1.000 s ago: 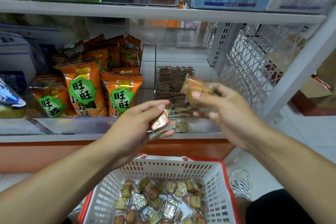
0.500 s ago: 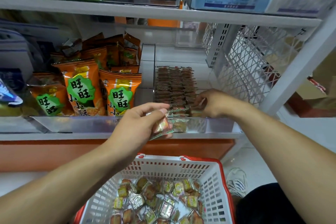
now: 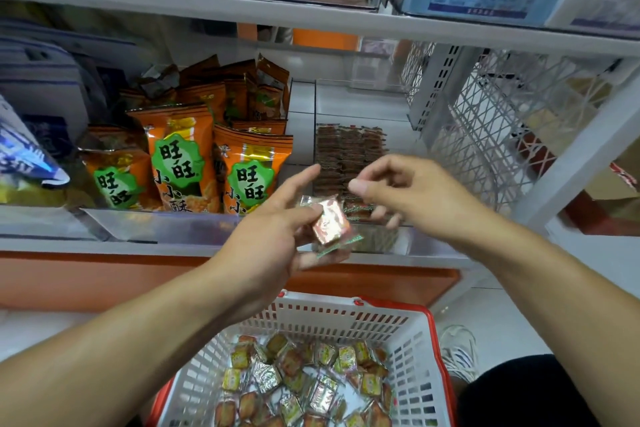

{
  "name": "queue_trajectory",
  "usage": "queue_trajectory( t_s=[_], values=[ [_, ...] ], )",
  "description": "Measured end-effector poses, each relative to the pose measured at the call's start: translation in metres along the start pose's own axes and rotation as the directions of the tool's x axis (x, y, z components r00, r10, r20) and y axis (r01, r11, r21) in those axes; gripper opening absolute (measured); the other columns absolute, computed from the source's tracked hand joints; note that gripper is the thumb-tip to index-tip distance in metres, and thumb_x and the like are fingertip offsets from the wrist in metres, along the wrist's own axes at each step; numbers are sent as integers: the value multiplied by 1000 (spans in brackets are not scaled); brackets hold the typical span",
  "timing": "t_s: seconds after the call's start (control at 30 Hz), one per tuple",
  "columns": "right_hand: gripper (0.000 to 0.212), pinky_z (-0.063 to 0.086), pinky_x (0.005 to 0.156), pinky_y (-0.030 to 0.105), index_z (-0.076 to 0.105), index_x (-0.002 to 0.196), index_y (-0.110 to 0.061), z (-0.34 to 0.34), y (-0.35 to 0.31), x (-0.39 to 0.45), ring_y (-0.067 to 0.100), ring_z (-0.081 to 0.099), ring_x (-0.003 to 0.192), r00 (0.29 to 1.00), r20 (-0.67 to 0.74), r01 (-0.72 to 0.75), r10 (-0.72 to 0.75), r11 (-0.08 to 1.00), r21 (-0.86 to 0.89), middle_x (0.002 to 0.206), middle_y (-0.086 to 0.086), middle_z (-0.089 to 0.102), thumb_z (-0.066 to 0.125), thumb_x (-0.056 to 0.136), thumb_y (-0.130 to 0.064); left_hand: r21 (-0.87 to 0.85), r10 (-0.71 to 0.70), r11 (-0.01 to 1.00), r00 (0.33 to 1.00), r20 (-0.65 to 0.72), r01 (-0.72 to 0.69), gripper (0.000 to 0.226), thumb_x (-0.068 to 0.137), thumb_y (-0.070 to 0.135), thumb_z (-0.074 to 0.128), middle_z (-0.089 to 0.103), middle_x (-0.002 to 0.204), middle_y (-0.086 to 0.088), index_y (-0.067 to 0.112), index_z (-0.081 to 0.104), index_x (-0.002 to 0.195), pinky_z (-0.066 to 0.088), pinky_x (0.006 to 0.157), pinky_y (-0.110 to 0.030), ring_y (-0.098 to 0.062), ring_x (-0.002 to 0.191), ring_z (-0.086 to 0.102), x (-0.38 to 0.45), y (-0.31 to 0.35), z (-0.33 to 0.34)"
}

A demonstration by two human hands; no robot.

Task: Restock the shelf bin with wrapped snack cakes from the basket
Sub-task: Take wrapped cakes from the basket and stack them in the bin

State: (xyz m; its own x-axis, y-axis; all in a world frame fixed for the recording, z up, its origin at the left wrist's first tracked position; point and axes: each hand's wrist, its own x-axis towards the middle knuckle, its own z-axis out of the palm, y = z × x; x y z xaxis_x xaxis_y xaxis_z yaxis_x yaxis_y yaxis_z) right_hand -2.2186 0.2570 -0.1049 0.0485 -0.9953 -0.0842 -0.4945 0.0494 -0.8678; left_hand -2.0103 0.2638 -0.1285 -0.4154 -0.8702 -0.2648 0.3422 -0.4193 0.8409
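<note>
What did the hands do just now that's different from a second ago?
The right hand put its snack cake into the shelf bin, let go, and drew back toward the left hand; it now looks empty. The left hand kept holding its wrapped snack cakes before the bin. The basket stayed below.

Both bare forearms reach forward, hands close together at chest height. Left hand (image 3: 277,236) is palm-up, forefinger pointing out straight, thumb and lower fingers pinching a small wrapped cake (image 3: 330,222). Right hand (image 3: 412,194) hovers just beside it, fingers loosely curled, thumb tip forward, nothing in its grip.
</note>
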Motion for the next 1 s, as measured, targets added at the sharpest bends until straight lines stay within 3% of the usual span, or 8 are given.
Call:
queue_trajectory(
  t_s=[0.07, 0.13, 0.23, 0.47, 0.57, 0.67, 0.87, 1.0],
  values=[
    [50, 56, 59, 35, 68, 100, -34, 17, -5, -13, 14, 66, 65, 993, 110, 35, -39, 999, 30, 86, 2, 72, 84, 61, -60, 44, 52, 998, 998, 23, -53, 56, 99, 6, 57, 79, 97, 11, 38, 49, 144, 63, 84, -48, -30, 104, 75, -1, -2, -1],
    [51, 56, 62, 42, 65, 108, -34, 27, -4, -18, 14, 62, 62, 989, 119, 92, -90, 996, -10, 82, -2, 66, 89, 64, -45, 91, 72, 993, 997, 20, -74, 63, 93, 14, 66, 80, 103, 5, 37, 41, 146, 63, 84, -39, -26, 104, 75, -1, -3, -2],
    [50, 58, 59, 36, 65, 111, -25, 28, -4, -16, 17, 64, 60, 993, 82, 78, -89, 988, 135, 78, 0, 66, 91, 70, -17, 100, 56, 994, 996, -65, -49, 56, 88, 21, 71, 78, 111, -3, 27, 49, 139, 62, 74, -31, -21, 99, 76, 1, 0, -3],
    [43, 55, 66, 29, 73, 93, -19, 10, -5, -17, 16, 68, 75, 1000, 21, -5, -3, 930, 368, 86, 8, 75, 90, 54, -26, 44, 41, 998, 987, -156, -35, 17, 100, 2, 53, 78, 89, -10, 6, 61, 115, 58, 57, -24, -17, 74, 75, 4, 4, -1],
    [30, 59, 83, 33, 75, 80, -23, 13, -6, -20, 20, 70, 90, 988, -58, 157, -146, 928, 338, 97, 6, 75, 88, 63, -2, 105, 32, 994, 989, -141, -17, 17, 102, 7, 54, 77, 97, -10, 9, 63, 115, 53, 54, -21, -17, 77, 75, 2, 3, -3],
    [44, 57, 81, 24, 77, 70, -28, 24, -5, -24, 15, 71, 99, 958, -89, 287, -273, 899, 332, 106, -2, 72, 76, 73, 16, 93, -9, 996, 997, -82, 16, 19, 102, 13, 54, 77, 87, -5, 10, 68, 115, 47, 51, -20, -12, 64, 69, 0, 2, -3],
    [50, 52, 83, 18, 82, 81, -20, 34, 0, -26, 10, 69, 98, 951, -105, 308, -289, 911, 276, 107, 1, 71, 65, 76, 26, 33, -43, 998, 998, -50, 44, 34, 103, 23, 50, 77, 89, -7, 13, 81, 96, 50, 53, -21, -11, 63, 66, -1, 4, -4],
    [49, 54, 77, 19, 84, 87, -19, 31, 5, -26, 10, 69, 101, 974, -41, 222, -222, 909, 352, 108, -5, 71, 51, 89, 17, 131, -11, 991, 998, -62, 20, 19, 99, 16, 59, 77, 89, -3, 12, 77, 103, 48, 59, -21, -6, 67, 68, -2, 3, -5]
  ],
)
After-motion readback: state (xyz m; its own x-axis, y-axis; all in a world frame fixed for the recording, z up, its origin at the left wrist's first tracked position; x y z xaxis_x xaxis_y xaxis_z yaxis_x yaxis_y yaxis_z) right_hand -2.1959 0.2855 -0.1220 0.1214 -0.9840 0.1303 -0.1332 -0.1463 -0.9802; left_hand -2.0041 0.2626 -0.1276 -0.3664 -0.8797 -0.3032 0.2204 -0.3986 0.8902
